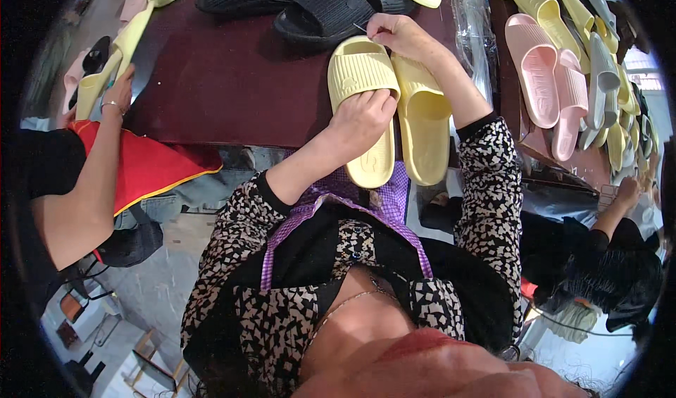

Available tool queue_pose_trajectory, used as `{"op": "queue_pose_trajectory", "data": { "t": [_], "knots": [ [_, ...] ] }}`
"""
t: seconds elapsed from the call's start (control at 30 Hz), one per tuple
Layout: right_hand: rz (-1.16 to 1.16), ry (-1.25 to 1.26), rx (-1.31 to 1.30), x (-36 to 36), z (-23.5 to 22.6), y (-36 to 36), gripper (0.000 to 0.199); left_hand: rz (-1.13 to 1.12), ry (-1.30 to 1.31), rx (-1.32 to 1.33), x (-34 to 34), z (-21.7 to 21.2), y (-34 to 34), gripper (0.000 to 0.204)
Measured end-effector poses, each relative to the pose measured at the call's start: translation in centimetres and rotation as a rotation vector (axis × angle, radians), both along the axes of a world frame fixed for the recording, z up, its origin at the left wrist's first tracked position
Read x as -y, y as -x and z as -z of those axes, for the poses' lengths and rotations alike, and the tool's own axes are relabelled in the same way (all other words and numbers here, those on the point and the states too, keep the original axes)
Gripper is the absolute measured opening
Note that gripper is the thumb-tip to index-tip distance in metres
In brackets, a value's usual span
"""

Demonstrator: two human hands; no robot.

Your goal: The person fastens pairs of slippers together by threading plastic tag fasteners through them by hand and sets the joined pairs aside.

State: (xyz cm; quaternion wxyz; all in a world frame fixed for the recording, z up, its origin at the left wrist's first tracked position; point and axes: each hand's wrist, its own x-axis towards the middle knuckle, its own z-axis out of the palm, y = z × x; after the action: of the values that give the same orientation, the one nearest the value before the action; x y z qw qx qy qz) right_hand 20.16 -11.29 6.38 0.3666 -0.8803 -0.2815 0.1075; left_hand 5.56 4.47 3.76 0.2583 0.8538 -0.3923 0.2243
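Left hand (362, 120) gripping left yellow slipper (360, 102) at strap; right hand (398, 35) pinching thin needle-like tool (360, 27) at its toe. Long axis near-far, toes far, paired touching second yellow slipper (424, 116). Black slippers (317, 7) just beyond on bench (225, 74); pink slippers (549, 81) right.

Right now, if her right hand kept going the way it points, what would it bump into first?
Probably the black slipper. The right hand reaches up-left just past the yellow slipper, though depth is hard to judge.

We work at a dark maroon table (232, 81) spreading beyond both hands. Below our left hand lies grey concrete floor (151, 289), where small wooden stools (151, 363) stand.
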Motion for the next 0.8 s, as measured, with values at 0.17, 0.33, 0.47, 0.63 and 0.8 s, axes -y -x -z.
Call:
{"op": "queue_pose_trajectory", "data": {
  "t": [0.17, 0.33, 0.47, 0.63, 0.8],
  "knots": [
    [0.204, -0.115, 0.013, 1.3, -0.6, 0.4, 0.012, 0.018, 0.056, -0.027, -0.5, -0.9, 0.6, 0.017],
    [0.318, -0.320, -0.003, 3.4, -1.2, 1.7, 0.010, 0.088, 0.287, 0.032, -1.5, -4.2, -1.4, 0.020],
    [0.241, -0.451, 0.067, 2.0, -1.8, 3.2, 0.009, 0.055, 0.567, -0.313, -0.9, -4.7, -7.3, 0.018],
    [0.228, -0.514, 0.196, 2.5, -1.3, 4.2, 0.010, 0.197, 0.679, -0.968, 1.0, -3.6, -10.6, 0.014],
    [0.336, -0.720, 0.082, 3.3, -2.0, 5.8, 0.008, 0.252, 0.866, -1.214, 1.2, -3.0, -11.2, 0.007]
  ]
}}
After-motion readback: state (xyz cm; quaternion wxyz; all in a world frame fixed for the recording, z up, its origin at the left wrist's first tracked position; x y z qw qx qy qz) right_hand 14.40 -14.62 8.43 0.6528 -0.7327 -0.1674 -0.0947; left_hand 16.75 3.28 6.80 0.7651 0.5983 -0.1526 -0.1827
